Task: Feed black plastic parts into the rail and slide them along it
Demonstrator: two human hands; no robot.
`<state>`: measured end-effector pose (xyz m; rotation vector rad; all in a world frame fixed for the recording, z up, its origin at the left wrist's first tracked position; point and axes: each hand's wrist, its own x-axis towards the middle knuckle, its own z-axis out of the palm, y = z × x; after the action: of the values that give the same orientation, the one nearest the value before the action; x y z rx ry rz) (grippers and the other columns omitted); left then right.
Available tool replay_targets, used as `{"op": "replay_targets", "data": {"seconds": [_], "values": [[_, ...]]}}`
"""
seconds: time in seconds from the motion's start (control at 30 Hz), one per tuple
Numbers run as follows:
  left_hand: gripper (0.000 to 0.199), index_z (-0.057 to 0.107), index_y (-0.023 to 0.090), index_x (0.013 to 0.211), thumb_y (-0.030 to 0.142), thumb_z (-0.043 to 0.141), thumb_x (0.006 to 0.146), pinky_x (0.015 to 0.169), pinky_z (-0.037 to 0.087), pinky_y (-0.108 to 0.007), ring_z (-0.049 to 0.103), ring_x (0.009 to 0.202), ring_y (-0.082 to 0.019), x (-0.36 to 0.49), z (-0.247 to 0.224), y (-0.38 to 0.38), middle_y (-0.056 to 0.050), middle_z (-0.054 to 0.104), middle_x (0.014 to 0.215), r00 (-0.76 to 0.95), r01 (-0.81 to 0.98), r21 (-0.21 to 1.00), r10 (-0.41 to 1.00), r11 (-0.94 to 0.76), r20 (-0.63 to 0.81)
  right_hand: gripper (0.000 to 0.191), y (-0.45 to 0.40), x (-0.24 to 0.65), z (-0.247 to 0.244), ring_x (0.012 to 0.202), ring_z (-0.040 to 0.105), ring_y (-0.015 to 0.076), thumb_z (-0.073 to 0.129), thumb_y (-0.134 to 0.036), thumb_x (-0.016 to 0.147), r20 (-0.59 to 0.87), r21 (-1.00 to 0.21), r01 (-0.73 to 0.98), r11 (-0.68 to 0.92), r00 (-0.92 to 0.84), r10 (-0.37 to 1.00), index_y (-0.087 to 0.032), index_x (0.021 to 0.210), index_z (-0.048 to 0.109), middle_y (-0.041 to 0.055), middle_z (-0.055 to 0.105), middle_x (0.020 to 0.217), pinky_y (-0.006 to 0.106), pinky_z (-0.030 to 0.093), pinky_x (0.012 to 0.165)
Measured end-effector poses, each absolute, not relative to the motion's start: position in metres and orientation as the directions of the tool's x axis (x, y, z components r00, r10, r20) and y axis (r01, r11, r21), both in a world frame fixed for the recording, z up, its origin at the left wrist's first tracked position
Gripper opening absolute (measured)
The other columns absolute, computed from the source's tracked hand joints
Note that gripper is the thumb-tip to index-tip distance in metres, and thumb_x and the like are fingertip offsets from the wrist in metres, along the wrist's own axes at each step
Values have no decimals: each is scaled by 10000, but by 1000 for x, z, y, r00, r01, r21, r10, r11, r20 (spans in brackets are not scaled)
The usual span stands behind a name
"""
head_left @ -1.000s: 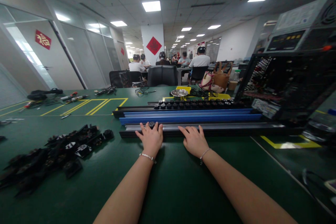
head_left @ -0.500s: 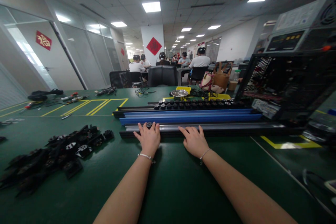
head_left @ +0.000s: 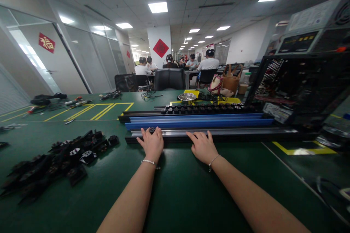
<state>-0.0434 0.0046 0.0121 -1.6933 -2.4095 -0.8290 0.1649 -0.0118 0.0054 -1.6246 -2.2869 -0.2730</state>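
My left hand (head_left: 152, 145) is at the left part of the front black rail (head_left: 175, 139), its fingers around a small black part (head_left: 152, 130) on the rail's metallic channel. On the same rail, my right hand (head_left: 203, 146) rests with its fingers apart and nothing in them. Just behind lies a long blue rail (head_left: 197, 121). Farther back, a row of small black parts (head_left: 202, 109) lines another black rail (head_left: 124, 118). To the left of my hands, a pile of loose black parts (head_left: 65, 158) lies on the green table (head_left: 175, 196).
An open computer case (head_left: 298, 83) stands at the right. A metal dish (head_left: 187, 97) and yellow trays (head_left: 229, 100) are at the back. Cables (head_left: 150, 95) and tools (head_left: 79, 102) lie at the back left. Several people sit beyond a black chair (head_left: 169, 79).
My left hand has moved slightly left along the front rail, and the small black part has shifted left with it. My right hand stays in place.
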Motion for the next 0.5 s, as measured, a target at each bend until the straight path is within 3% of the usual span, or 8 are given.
{"op": "replay_targets", "data": {"seconds": [0.5], "values": [[462, 649, 275, 1144, 382, 251, 936, 1049, 198, -639, 234, 1364, -350, -52, 10, 7, -122, 511, 1325, -422, 877, 407, 812, 254, 404, 540, -12, 165, 6, 1120, 448, 231, 404, -194, 809, 356, -30, 942, 333, -301, 885, -292, 1339, 435, 72, 563, 1210, 531, 122, 1049]]}}
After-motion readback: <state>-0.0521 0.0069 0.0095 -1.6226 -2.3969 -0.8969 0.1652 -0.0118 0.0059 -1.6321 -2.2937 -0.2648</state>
